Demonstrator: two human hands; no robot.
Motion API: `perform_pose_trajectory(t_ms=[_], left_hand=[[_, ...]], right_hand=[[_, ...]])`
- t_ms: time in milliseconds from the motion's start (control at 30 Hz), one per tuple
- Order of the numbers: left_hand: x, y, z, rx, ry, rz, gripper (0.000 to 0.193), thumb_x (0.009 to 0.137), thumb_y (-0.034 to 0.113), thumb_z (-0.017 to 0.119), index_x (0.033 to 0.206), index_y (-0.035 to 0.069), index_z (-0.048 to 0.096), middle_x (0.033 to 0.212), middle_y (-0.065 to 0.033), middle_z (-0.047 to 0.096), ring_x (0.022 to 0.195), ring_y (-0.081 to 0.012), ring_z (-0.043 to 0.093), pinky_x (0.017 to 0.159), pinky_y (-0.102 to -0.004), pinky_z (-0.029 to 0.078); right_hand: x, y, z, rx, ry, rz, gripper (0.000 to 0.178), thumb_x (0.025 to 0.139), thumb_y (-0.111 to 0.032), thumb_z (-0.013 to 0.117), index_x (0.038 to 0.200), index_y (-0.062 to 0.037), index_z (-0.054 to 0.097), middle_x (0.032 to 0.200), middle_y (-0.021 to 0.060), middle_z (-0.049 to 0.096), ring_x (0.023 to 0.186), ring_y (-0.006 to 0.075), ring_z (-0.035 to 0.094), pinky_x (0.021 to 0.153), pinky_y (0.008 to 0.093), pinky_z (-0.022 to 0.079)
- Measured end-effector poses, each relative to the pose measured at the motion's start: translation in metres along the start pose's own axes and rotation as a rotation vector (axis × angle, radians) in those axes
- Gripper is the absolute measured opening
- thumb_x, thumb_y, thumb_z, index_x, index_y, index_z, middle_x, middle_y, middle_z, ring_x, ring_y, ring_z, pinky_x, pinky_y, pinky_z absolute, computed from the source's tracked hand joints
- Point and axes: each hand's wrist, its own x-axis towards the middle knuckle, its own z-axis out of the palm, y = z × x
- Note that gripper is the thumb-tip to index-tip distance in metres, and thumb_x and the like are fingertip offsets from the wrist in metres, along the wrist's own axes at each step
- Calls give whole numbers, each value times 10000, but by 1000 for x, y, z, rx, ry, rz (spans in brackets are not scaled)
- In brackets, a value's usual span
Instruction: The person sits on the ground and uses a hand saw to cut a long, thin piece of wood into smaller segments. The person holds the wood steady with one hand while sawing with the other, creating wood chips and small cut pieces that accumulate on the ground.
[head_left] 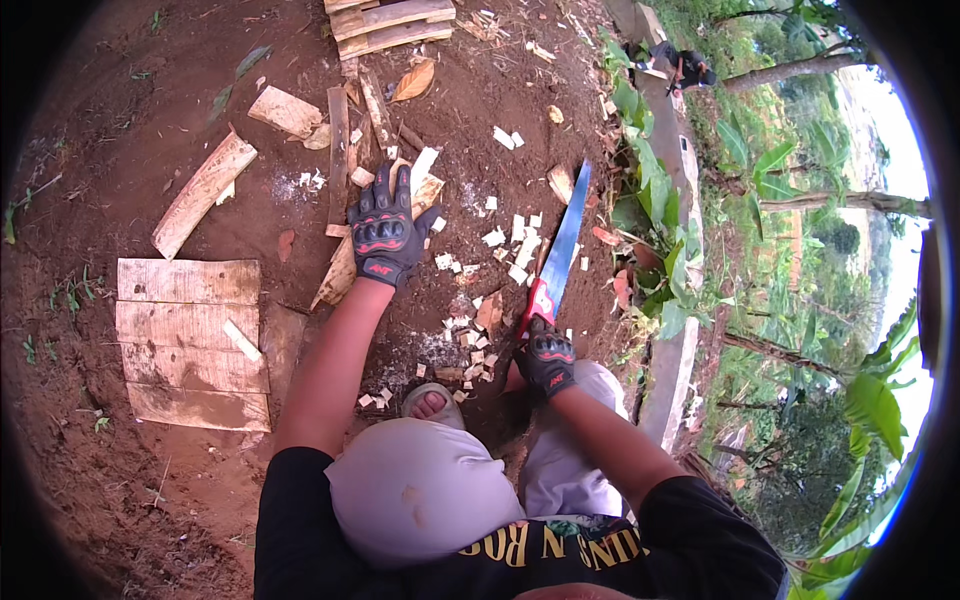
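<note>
My right hand [548, 358], in a black glove with red trim, is closed round the red handle of a handsaw [565, 235]. The saw's bluish blade points away from me, low over the soil and off to the right of the wood chips. In a matching glove, my left hand [382, 228] lies back-up on some wood pieces, fingers stretched forward and thumb out to the right. A pale wood strip [424, 170] shows beside its index finger. From under the palm a rough wood slab [337, 275] sticks out toward me. The hand hides where these pieces meet.
Cut wood blocks [520, 240] litter the soil before my feet. Left lie a board panel [190, 345] and a split log piece [205, 190]; stacked planks [392, 25] sit at the far end. A concrete edge [675, 370] with plants runs along the right. My sandalled foot [430, 405] is close by.
</note>
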Motion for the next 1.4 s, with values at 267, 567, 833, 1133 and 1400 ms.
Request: perform_pose_trajectory(t_ms=[267,567,833,1133,1400], left_hand=[[16,0,11,-91,73,18,823,1004,610,656,1654,157,434,1592,-226,505,1396,-437,544,1149,-595,441],[22,-5,23,-241,215,-353,496,1103,357,592,1454,7,578,1380,-251,662,1249,-442,654,1059,-544,526],[28,4,18,-191,157,-371,286,1077,265,586,1262,53,635,1194,-216,661,1086,-444,666,891,-555,551],[45,7,10,-208,30,-329,325,1068,250,571,1301,40,656,1252,-244,658,1070,-459,684,880,-565,553],[49,4,7,-193,-120,-394,376,1029,219,607,1349,21,630,1294,-258,649,1158,-474,649,962,-583,522]], right_hand=[[22,8,-26,161,54,-34,513,824,-344,793,1266,-96,714,1271,236,703,1168,443,677,994,560,550],[-13,-5,-160,602,138,275,262,991,-278,674,1106,-42,681,990,201,745,891,415,736,802,491,557],[50,-38,-265,502,488,208,250,1065,-280,638,1130,-39,646,910,123,706,818,274,683,751,426,527],[357,-58,-153,32,660,44,640,997,-555,634,1350,-22,654,1276,276,691,1219,490,619,1094,612,426],[367,-59,-149,92,570,-34,559,995,-477,623,1259,13,685,1244,271,687,1202,488,610,1067,603,434]])
